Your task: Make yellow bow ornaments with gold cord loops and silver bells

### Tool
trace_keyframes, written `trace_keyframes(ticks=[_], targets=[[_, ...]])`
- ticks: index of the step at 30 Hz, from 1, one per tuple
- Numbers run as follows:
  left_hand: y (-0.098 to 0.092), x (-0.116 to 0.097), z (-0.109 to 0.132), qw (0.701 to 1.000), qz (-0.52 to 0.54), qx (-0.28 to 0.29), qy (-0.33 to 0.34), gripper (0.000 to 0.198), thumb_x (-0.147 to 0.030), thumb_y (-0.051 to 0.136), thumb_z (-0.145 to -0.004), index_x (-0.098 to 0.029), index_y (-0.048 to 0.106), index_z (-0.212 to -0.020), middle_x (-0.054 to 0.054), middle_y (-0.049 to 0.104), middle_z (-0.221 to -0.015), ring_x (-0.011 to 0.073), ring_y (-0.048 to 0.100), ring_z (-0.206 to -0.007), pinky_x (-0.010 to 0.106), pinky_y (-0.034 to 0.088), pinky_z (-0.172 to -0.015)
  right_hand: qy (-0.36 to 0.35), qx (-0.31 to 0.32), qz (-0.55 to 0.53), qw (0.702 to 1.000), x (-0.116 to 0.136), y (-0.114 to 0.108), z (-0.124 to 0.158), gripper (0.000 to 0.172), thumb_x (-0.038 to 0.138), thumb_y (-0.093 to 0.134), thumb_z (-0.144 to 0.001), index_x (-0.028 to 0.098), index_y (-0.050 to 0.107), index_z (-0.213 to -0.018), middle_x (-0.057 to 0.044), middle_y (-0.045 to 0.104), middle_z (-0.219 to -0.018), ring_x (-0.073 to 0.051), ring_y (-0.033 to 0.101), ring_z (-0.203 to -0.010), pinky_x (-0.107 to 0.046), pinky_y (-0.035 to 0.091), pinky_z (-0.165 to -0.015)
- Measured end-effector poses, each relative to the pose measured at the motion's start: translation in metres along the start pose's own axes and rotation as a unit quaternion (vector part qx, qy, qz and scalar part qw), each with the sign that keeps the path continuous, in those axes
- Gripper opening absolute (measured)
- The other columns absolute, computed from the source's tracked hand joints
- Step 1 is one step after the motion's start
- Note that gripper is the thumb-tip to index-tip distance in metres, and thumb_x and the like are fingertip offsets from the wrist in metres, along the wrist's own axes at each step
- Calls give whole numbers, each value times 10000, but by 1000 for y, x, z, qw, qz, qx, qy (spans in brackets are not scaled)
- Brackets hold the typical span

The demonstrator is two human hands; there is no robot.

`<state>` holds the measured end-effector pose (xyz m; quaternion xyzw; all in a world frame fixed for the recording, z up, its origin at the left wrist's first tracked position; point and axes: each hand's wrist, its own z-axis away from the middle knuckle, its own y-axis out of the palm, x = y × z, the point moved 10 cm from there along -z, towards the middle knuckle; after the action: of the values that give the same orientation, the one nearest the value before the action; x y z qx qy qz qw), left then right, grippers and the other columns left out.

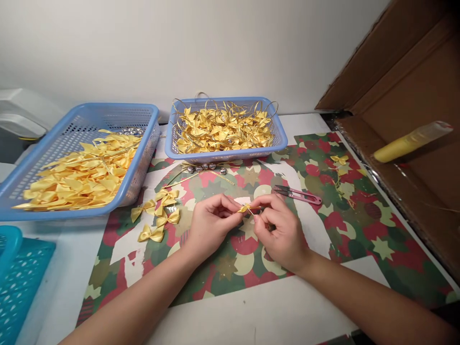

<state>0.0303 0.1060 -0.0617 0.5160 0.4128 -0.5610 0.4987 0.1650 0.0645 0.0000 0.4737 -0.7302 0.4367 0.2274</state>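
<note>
Firstly, one wall [230,48], plain and pale, beyond both hands. Cardboard box [406,76], open-fronted, right of the right hand [280,230], with a yellow tube [395,147] slanting before it. White worktable [230,321], nearest the forearms. Patterned paper sheet [230,258], green, red and cream stars and discs, worn white in patches, beneath both hands. Blue perforated basket [72,215], left of the left hand [212,223], heaped with yellow satin bows. Smaller blue basket [230,156], beyond both hands, full of bows bearing gold cord loops. Teal basket [21,287], left of the left forearm, cut by the frame. Thread snips [295,193], pink-handled, just beyond the right hand. Loose bows [151,233], a cluster, left of the left hand. Silver bells [223,171] with gold cord, beyond the left hand. Single yellow bow [243,209], between the fingertips: left hand pinching one side, right hand pinching a thin strand at the other. Step in hand, by judgement: working that strand at the bow's middle; it calls for a steady left pinch and a careful right-hand pull.
</note>
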Motion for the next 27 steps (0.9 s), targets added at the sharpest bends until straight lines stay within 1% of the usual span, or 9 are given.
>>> trace_keyframes(ticks=[7,10,14,17,19,21,24,27], targets=[[-3,-3,0,1000,-9,-14,9,142,-114,741,-657,-157,630,-580,15,697,-655,122,643,-605,210,539,-550,-7,1,10,1000,0,3,4,301,26,495,-854,184,360,-635,-71,588,-1003,-176,549,-909,-348,461,-774],[1,-3,3,1000,-9,-2,15,143,-101,736,-658,-161,636,-575,21,710,-663,131,661,-634,219,556,-589,2,10,17,1000,-3,6,4,290,44,484,-872,185,370,-645,-75,581,-1018,-182,542,-927,-362,457,-791],[7,-6,5,1000,6,12,21,160,-86,733,-656,-163,628,-563,24,711,-653,137,672,-657,221,565,-611,21,9,23,999,-8,5,1,268,85,474,-893,182,415,-651,-80,580,-1022,-191,550,-944,-377,442,-806],[6,-3,5,1000,26,5,7,155,-107,751,-659,-163,626,-585,21,713,-667,132,668,-641,218,564,-589,34,29,-14,999,-9,5,0,232,144,500,-904,186,464,-678,-74,588,-981,-197,572,-958,-373,452,-815],[3,-1,3,999,43,-6,-5,165,-140,769,-666,-162,618,-604,19,713,-689,130,666,-635,220,563,-575,36,49,-50,997,-9,6,0,162,170,535,-887,197,483,-736,-69,607,-962,-201,591,-949,-367,473,-803],[1,2,3,998,57,-15,-14,187,-175,785,-669,-161,607,-614,19,711,-702,130,666,-636,222,562,-570,36,53,-79,995,-10,5,0,107,165,566,-870,212,486,-816,-61,634,-966,-196,615,-930,-356,499,-786],[2,2,3,998,64,-9,-17,217,-209,800,-661,-158,596,-606,30,714,-707,140,674,-655,226,563,-577,44,32,-88,995,-15,3,2,148,155,608,-863,234,501,-928,-44,661,-949,-179,647,-900,-323,534,-755],[4,-1,3,998,59,3,-5,197,-195,788,-666,-158,606,-602,29,717,-703,133,672,-657,221,560,-596,71,21,-74,994,-23,4,6,146,171,621,-868,239,530,-960,-33,668,-894,-165,662,-826,-272,540,-647]])
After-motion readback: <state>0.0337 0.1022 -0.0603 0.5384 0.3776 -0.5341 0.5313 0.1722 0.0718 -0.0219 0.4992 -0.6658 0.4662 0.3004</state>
